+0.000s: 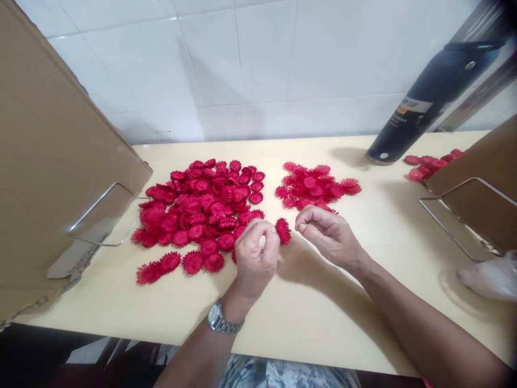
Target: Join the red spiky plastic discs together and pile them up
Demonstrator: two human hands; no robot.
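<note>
At frame centre: one red flower (pixel 283 230) was clamped between fingers of my left hand (pixel 256 256). Beside it: my right hand (pixel 331 237), fingers together, nothing visible between. Risk: a slack left grip could have dropped it.

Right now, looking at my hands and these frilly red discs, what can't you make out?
Head view:
Frilly red disc beside the left hand: whether it's gripped, contact hidden by that hand.
Right hand: whether it encloses anything, hidden by its own curl.
Dark blue cylindrical bottle: its finest printing, too small and blurred.
Whitish, rounded object: its full shape, cut off by the picture's right edge.
</note>
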